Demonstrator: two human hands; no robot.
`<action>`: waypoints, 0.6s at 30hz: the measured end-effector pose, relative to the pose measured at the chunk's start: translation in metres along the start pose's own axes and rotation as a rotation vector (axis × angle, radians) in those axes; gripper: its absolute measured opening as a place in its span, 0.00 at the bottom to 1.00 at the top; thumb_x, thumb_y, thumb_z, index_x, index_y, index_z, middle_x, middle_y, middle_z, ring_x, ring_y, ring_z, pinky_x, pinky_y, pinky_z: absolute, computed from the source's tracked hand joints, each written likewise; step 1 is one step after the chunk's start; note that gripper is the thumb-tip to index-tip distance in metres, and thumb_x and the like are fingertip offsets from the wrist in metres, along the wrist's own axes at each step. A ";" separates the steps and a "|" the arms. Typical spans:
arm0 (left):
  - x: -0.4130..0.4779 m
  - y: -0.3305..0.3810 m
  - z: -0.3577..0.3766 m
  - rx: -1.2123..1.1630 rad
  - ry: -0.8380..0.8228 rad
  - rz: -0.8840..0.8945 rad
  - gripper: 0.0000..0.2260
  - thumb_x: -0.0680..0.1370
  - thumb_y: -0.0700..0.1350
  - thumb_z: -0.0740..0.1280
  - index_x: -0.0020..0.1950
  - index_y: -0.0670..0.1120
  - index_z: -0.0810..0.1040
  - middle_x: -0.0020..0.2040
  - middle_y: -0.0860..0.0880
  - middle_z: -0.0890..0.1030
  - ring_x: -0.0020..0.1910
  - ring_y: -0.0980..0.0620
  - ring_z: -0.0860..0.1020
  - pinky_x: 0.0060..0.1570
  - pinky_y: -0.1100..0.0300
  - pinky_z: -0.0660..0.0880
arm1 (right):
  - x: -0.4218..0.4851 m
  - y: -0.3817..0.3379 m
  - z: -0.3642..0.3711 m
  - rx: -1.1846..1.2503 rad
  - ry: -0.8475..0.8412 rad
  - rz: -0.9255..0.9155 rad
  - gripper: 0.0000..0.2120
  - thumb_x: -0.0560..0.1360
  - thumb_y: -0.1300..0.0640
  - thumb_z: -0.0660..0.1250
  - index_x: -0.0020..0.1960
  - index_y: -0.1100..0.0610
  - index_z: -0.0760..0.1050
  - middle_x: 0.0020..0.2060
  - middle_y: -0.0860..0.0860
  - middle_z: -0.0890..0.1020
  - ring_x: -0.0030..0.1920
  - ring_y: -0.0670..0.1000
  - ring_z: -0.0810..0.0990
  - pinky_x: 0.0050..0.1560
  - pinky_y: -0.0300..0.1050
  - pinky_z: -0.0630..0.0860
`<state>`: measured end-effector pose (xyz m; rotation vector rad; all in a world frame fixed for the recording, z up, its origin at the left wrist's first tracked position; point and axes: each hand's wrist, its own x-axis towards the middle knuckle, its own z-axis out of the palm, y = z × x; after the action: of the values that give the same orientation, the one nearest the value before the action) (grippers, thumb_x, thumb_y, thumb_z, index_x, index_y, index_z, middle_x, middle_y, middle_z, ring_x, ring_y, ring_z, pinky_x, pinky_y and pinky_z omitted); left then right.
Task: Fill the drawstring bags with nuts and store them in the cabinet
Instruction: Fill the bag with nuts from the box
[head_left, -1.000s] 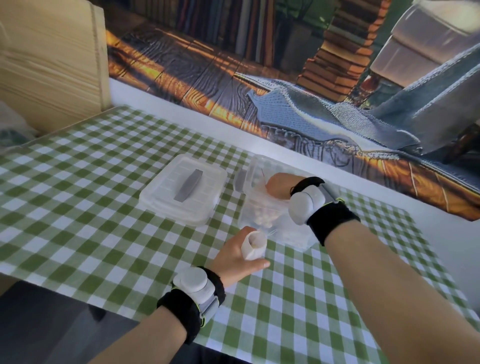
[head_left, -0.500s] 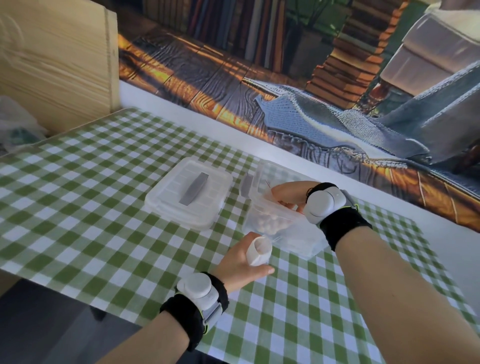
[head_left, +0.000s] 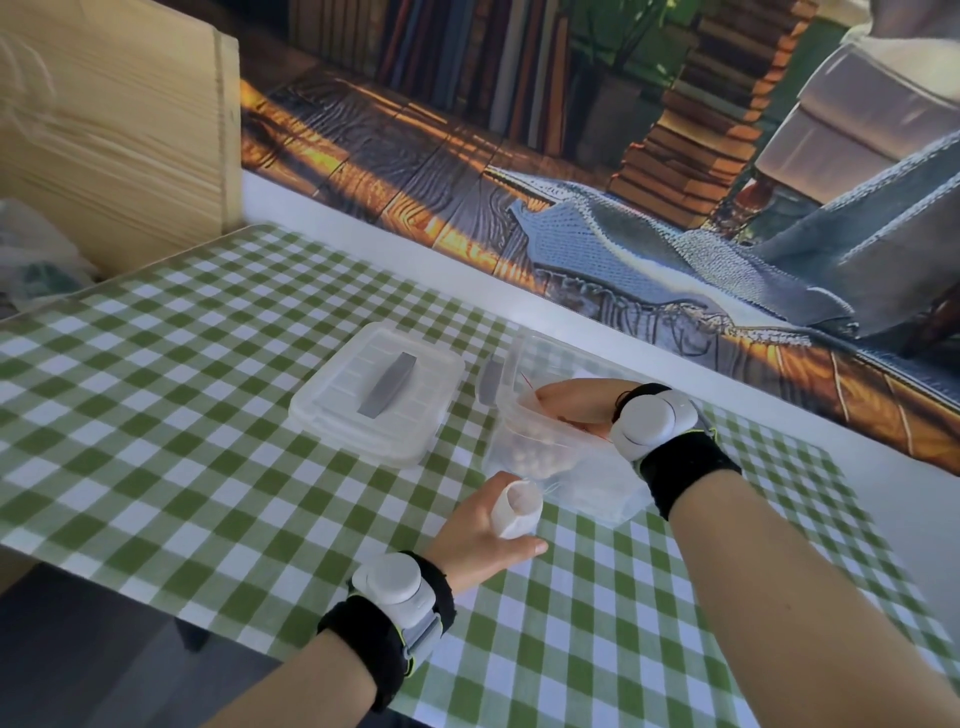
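Nuts (head_left: 535, 452) lay heaped in a clear plastic container (head_left: 587, 488) on the tablecloth (head_left: 156, 447), pale and blurred through its wall, too soft to count; the right hand (head_left: 576, 405) reached down into that container, fingers curled below the rim, though whether they clasped any nuts could not be told; a thin red thread showed beside them. Just in front, the left hand (head_left: 478, 535) gripped a small white drawstring bag (head_left: 517, 509), mouth upward and open, its lower part hidden in the fist. Left of the container sat its clear lid (head_left: 379, 400) with a grey handle; another grey piece (head_left: 491, 382) stood between them, hard to identify. Both wrists wore black bands with white pods. The cloth was green-and-white check; a pale wooden cabinet (head_left: 119, 130) rose at the far left, cut off by the frame; behind ran a printed backdrop (head_left: 571, 156) of books and a blanket.
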<state>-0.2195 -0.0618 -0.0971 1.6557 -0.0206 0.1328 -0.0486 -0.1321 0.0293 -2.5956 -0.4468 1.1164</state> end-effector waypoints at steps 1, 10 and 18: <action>0.000 0.000 0.000 0.000 -0.001 -0.001 0.16 0.72 0.43 0.73 0.53 0.56 0.71 0.43 0.59 0.74 0.40 0.69 0.73 0.41 0.75 0.70 | -0.002 0.000 0.000 0.020 -0.005 -0.006 0.11 0.74 0.53 0.61 0.50 0.59 0.75 0.46 0.52 0.77 0.45 0.52 0.74 0.50 0.46 0.73; 0.000 0.000 0.000 0.023 0.004 -0.003 0.16 0.72 0.44 0.72 0.52 0.58 0.70 0.44 0.59 0.74 0.41 0.69 0.73 0.41 0.75 0.70 | -0.004 -0.001 -0.002 0.225 -0.080 0.000 0.04 0.75 0.61 0.61 0.44 0.57 0.74 0.40 0.52 0.74 0.41 0.51 0.73 0.43 0.40 0.71; 0.000 0.000 0.000 0.012 0.002 -0.023 0.16 0.70 0.48 0.71 0.54 0.57 0.70 0.44 0.58 0.74 0.41 0.67 0.73 0.41 0.74 0.71 | -0.001 -0.003 0.000 0.240 -0.118 0.016 0.04 0.73 0.59 0.63 0.48 0.56 0.71 0.45 0.53 0.72 0.47 0.52 0.71 0.48 0.42 0.70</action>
<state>-0.2198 -0.0618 -0.0967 1.6677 0.0005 0.1171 -0.0502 -0.1299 0.0309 -2.3390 -0.2967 1.2498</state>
